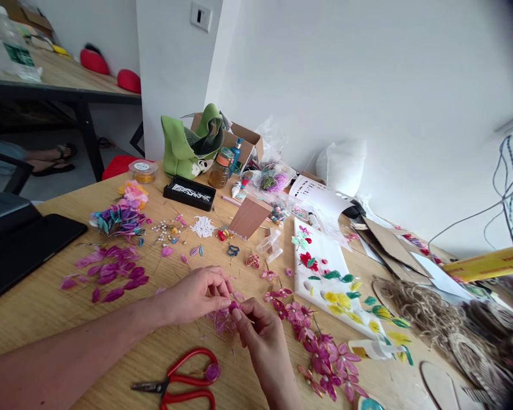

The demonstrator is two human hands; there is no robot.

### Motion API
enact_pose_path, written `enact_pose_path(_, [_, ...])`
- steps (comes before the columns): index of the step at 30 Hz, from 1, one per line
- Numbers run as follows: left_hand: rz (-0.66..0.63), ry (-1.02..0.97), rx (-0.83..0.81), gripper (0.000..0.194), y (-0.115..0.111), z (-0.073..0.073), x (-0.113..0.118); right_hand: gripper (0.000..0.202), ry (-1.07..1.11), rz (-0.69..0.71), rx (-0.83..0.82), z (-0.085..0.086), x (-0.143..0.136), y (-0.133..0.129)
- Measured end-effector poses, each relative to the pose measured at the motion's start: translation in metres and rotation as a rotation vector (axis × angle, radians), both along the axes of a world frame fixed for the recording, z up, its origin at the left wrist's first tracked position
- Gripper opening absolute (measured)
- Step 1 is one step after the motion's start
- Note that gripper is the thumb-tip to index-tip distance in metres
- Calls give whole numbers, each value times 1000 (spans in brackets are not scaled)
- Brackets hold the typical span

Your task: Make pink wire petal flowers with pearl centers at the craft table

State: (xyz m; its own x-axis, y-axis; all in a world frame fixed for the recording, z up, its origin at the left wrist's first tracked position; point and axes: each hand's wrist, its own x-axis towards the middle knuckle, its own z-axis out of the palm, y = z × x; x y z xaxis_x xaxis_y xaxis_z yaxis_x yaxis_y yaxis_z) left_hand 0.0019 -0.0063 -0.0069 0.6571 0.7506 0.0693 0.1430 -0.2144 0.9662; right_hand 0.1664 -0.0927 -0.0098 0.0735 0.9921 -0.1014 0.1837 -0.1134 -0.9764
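Note:
Near the table's middle, my right hand (263, 336) pinches a small purple flower (235, 306) between thumb and forefinger. My left hand (196, 293) closes its fingertips against the same flower from the other side; exactly which part they grip is hard to make out. Beneath the hands lies a pile of thin pinkish-purple cut pieces (220, 323). Red-handled scissors (175, 380) rest in front, with a round purple piece (212, 372) on one handle. Magenta wire-edged flowers (320, 347) lie to the right, and loose magenta petals (117, 270) to the left.
A white foam board (301, 279) holds green, red and yellow petals. Behind stand a black tray (189, 193), a wooden block (250, 217), a jar (220, 169) and a green bag (183, 148). A small glue bottle (370, 348) lies at right, a dark tablet (38, 250) at left.

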Motion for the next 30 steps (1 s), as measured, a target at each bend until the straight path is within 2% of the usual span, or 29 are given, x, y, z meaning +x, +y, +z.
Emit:
enact_pose_path(3, [-5,28,20,12,-2,1,1,34,8,27,-12,-1,0,0])
enact_pose_path(8, [7,84,54,15,-8,4,4,36,-38,-18,18,-5,-4,0])
enact_pose_path(15, [-7,42,-5,16,-9,1,7,38,-140,-80,63,-1,-9,-2])
enact_pose_path(21, [-31,22,-12,10,-7,1,6,40,-90,-86,10,-2,-3,0])
enact_pose_path(30, [-26,18,-11,12,-6,3,4,49,-42,-64,-6,0,-2,-2])
